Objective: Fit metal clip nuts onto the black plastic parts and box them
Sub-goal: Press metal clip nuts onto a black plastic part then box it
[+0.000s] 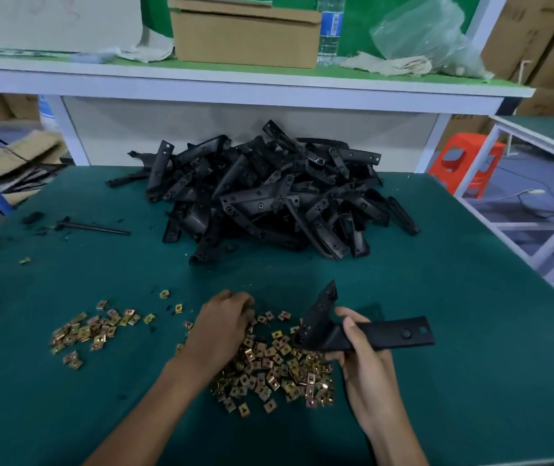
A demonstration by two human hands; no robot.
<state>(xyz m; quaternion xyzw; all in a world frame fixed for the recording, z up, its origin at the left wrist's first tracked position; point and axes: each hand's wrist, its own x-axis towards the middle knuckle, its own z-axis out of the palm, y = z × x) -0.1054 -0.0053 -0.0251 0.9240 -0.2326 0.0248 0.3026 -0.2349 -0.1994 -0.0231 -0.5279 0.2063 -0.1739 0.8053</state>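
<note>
The right grip [364, 358] curls round a black plastic part [400, 332]. Left of it, the left grip [225, 326] rests curled on the clip nuts [269, 368]; whether it holds one, I cannot tell.

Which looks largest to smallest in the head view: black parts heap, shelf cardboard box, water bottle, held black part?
1. black parts heap
2. cardboard box
3. held black part; nearest the camera, so rank unsure
4. water bottle, top cut off by the frame
</note>
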